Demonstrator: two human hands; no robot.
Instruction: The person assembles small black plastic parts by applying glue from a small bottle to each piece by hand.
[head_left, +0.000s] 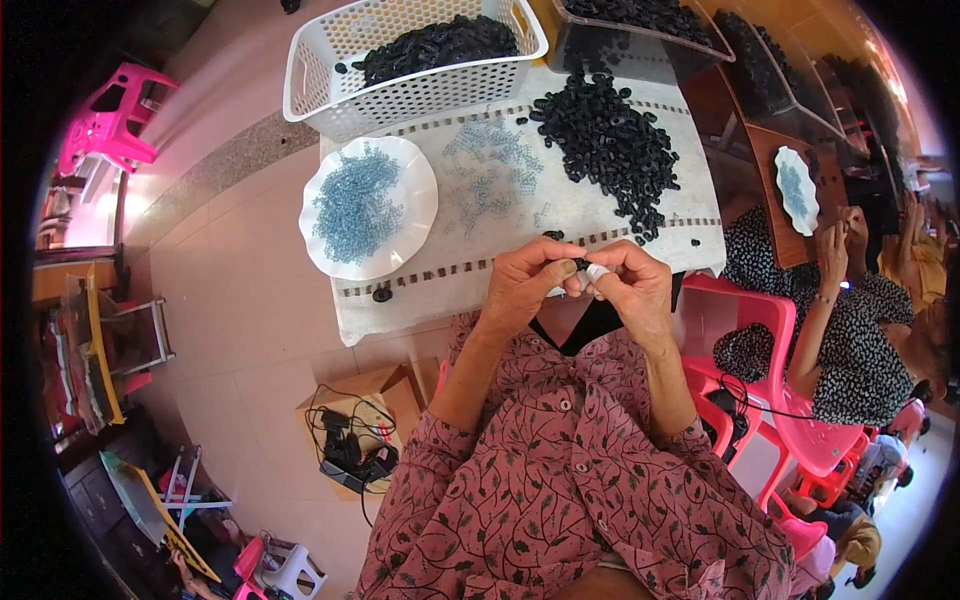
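My left hand (522, 285) and my right hand (638, 287) meet at the near edge of the cloth-covered table. Their fingertips pinch together around a small black part (581, 264), mostly hidden by the fingers. White wrapping (597, 272) covers a fingertip of the right hand. Just beyond lies a heap of small black ring-like parts (612, 145). Left of it, pale blue clear pieces (490, 170) are scattered over the white cloth (415, 308). More of these fill a white wavy-edged plate (418, 185). One black part (382, 295) lies alone near the cloth's front left.
A white perforated basket (440, 108) of black parts stands at the back, beside a clear bin (640, 50). A cardboard box (385, 390) with black cables sits on the floor at left. At right are a pink chair (775, 330) and another person's hands (835, 250).
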